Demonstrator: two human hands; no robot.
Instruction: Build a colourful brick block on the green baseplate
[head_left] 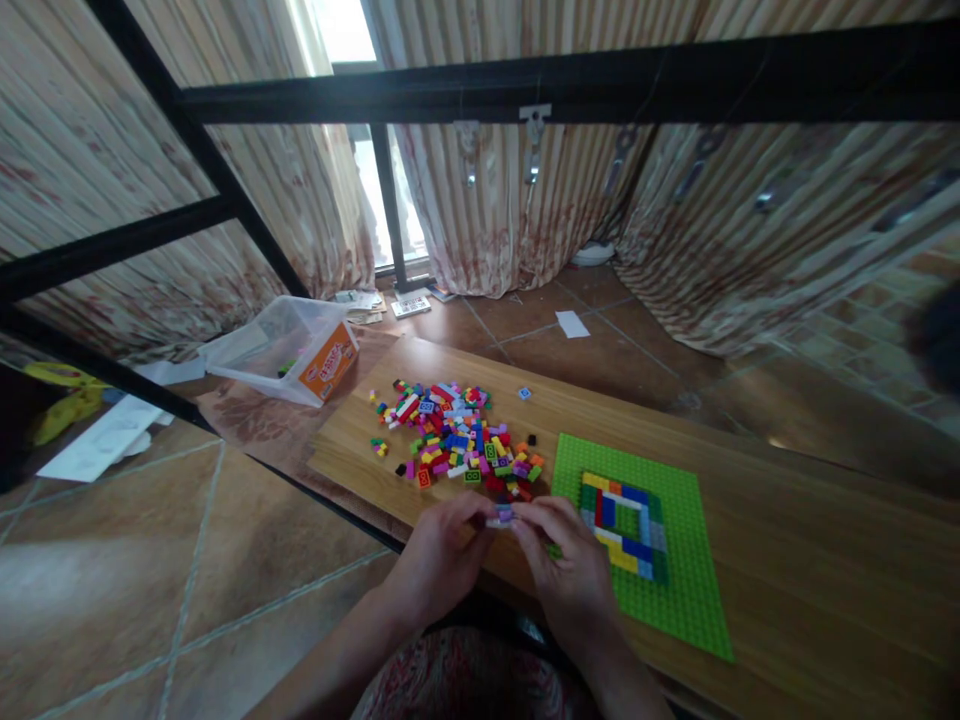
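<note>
Small toy bricks (pixel 501 515), purple and pale in colour, are pinched between my two hands over the front edge of the wooden table. My left hand (pixel 442 545) grips them from the left with closed fingers. From the other side, the fingertips of my right hand (pixel 570 560) are closed on them too. Just beyond my hands lies a heap of mixed coloured bricks (pixel 457 440). A green baseplate (pixel 675 610) lies to the right, partly behind my right hand. On it stands a square ring of yellow, blue, red and white bricks (pixel 637 555).
A clear plastic bin (pixel 262 385) with an orange label stands beyond the table's left end. One light blue brick (pixel 524 393) lies apart near the far edge of the wooden table (pixel 810 560). Black metal bars (pixel 525 95) cross above, before striped curtains.
</note>
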